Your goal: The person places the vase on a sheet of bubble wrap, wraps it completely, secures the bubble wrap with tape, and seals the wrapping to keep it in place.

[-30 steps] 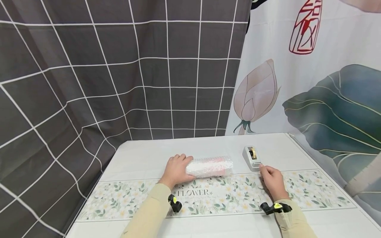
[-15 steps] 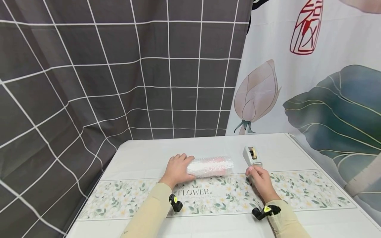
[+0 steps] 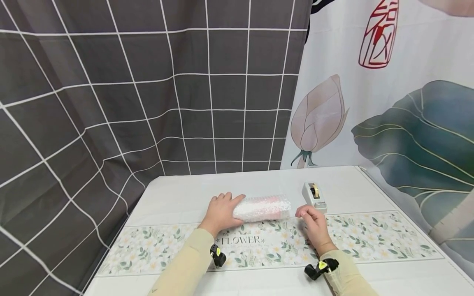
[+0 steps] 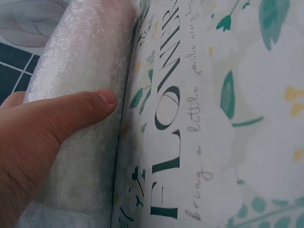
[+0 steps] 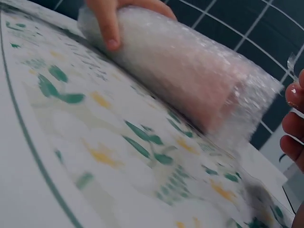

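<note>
A pinkish cylinder in bubble wrap (image 3: pixel 263 207) lies on its side across the table. My left hand (image 3: pixel 221 211) grips its left end, the thumb along the near side and the fingers over the top. In the left wrist view my thumb presses the bubble wrap (image 4: pixel 90 147). My right hand (image 3: pixel 314 226) is just off the roll's right end, fingers curled. In the right wrist view its fingertips (image 5: pixel 295 95) pinch a short strip of clear tape (image 5: pixel 291 62). Loose bubble wrap sticks out past the cylinder at that end.
Behind my right hand stands a white tape dispenser (image 3: pixel 314 196) with a yellowish tape roll. A floral band with the word FLOWER (image 3: pixel 240 239) runs across the white tablecloth (image 3: pixel 259 283). A dark grid curtain (image 3: pixel 229 94) and a lotus-print curtain (image 3: pixel 333 53) hang behind.
My right hand has moved left from the front of the tape dispenser towards the roll's right end. The left hand and the wrapped cylinder have stayed in place.
</note>
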Action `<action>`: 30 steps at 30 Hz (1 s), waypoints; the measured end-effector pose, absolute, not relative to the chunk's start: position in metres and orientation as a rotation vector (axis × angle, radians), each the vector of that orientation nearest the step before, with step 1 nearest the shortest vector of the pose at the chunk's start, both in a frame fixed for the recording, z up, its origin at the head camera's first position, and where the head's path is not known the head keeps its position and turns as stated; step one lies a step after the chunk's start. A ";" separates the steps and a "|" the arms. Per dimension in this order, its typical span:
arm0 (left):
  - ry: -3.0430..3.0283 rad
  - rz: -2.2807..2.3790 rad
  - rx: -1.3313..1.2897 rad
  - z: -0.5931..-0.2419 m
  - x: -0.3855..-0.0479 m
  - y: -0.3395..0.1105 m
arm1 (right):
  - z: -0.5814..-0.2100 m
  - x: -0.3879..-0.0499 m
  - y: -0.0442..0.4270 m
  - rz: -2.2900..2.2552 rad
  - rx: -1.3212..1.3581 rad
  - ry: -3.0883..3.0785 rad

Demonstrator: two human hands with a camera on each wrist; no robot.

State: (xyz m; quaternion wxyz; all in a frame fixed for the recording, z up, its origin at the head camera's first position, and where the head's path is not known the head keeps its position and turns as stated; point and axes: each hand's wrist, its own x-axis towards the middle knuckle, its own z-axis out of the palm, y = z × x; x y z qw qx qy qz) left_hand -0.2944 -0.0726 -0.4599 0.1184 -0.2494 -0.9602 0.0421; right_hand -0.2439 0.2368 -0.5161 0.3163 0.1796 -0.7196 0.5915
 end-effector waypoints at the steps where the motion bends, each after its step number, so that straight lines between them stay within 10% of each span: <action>1: -2.810 0.122 -0.731 -0.461 -0.295 -0.073 | -0.516 -0.243 0.234 1.568 0.507 -1.878; 30: -2.789 -0.151 -0.738 -0.465 -0.296 -0.074 | -0.520 -0.238 0.143 1.726 0.800 -1.986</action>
